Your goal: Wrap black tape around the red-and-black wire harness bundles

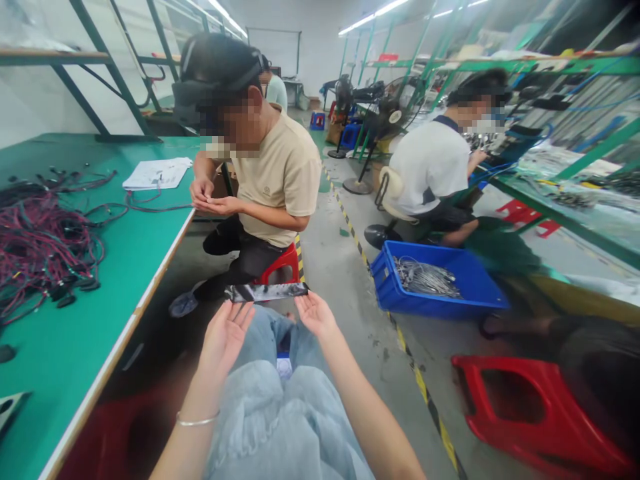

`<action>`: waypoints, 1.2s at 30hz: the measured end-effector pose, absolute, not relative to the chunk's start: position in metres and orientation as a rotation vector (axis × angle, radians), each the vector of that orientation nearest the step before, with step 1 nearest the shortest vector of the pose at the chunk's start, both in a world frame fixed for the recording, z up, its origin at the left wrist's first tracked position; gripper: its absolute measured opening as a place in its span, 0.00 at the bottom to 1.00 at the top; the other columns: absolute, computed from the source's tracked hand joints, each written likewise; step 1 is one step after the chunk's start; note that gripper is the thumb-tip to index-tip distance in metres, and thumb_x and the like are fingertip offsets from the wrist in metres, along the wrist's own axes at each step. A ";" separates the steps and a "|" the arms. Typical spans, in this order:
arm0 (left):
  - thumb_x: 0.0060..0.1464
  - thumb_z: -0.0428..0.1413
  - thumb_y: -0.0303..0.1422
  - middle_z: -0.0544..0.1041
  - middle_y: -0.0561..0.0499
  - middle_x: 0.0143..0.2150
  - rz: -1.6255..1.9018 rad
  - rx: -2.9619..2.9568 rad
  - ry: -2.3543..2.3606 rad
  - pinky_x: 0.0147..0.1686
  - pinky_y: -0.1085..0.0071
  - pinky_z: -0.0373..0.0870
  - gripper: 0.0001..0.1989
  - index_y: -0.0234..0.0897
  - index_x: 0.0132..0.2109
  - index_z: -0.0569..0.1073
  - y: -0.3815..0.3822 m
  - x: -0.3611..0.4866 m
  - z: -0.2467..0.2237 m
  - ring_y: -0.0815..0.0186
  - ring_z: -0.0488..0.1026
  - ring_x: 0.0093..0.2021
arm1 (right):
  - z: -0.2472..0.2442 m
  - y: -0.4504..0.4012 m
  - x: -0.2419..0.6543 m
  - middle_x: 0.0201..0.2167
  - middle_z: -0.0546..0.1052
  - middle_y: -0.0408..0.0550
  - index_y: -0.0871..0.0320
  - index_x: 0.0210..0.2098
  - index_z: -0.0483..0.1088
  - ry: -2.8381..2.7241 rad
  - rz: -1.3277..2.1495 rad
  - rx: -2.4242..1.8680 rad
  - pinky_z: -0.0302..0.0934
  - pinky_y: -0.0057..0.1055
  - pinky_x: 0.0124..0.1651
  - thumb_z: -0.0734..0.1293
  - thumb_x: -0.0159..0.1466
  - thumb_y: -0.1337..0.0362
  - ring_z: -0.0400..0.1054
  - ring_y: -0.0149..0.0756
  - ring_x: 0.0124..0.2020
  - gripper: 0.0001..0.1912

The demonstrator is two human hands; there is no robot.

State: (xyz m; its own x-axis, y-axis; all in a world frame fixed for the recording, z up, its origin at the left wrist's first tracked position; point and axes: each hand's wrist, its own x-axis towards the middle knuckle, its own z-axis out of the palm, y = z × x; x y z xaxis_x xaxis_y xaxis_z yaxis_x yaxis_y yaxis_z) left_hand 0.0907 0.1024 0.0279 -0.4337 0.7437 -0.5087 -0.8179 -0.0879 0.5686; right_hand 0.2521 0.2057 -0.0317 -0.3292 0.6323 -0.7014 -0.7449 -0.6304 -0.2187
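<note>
A long, flat black panel with a glossy, reflecting face (267, 292) is held level in front of me, above my knees. Its exact kind cannot be made out. At its left end my left hand (227, 337), palm up, supports it on the fingers. My right hand (316, 315) grips the opposite end, with the fingertips at the edge. The panel's underside is hidden.
Left is a green-topped workbench (135, 230) with tangled red-and-black cables (45, 240) and paper (157, 173). A seated co-worker (275, 167) is ahead. A blue crate (430, 303) of metallic cables and a red stool (540, 407) are on the right.
</note>
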 end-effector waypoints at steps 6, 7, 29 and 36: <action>0.55 0.44 0.24 0.76 0.49 0.31 1.737 -0.186 1.007 0.35 0.70 0.73 0.10 0.32 0.33 0.70 0.112 0.081 0.003 0.65 0.74 0.37 | -0.034 0.206 0.263 0.21 0.74 0.48 0.65 0.27 0.66 0.133 1.977 -0.990 0.68 0.27 0.38 0.59 0.57 0.74 0.71 0.30 0.28 0.06; 0.55 0.44 0.24 0.76 0.50 0.31 1.724 -0.212 1.002 0.35 0.70 0.73 0.10 0.32 0.33 0.70 0.113 0.080 -0.002 0.66 0.74 0.37 | -0.035 0.205 0.265 0.21 0.75 0.47 0.65 0.27 0.66 0.128 1.969 -0.988 0.68 0.27 0.38 0.58 0.57 0.75 0.71 0.30 0.28 0.06; 0.53 0.46 0.23 0.74 0.49 0.29 1.614 -0.351 0.967 0.36 0.68 0.73 0.08 0.32 0.30 0.68 0.119 0.080 -0.056 0.66 0.74 0.35 | -0.070 0.198 0.294 0.23 0.75 0.51 0.65 0.24 0.66 0.099 2.073 -1.102 0.66 0.25 0.41 0.55 0.60 0.73 0.71 0.29 0.31 0.13; 0.52 0.49 0.25 0.74 0.48 0.31 1.587 -0.340 0.970 0.38 0.68 0.71 0.03 0.32 0.34 0.67 0.120 0.084 -0.084 0.65 0.74 0.35 | -0.105 0.201 0.300 0.23 0.74 0.50 0.65 0.25 0.66 0.056 2.028 -1.279 0.67 0.27 0.40 0.57 0.58 0.74 0.71 0.30 0.29 0.08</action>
State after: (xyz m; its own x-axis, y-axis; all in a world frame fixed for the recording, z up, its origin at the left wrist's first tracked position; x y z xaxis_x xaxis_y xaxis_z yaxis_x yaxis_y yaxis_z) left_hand 0.0838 0.1202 -0.0840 -0.2722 0.6752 -0.6855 -0.9181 0.0311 0.3952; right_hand 0.2998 0.2007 -0.1051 -0.2427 0.5504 -0.7989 -0.5938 -0.7355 -0.3263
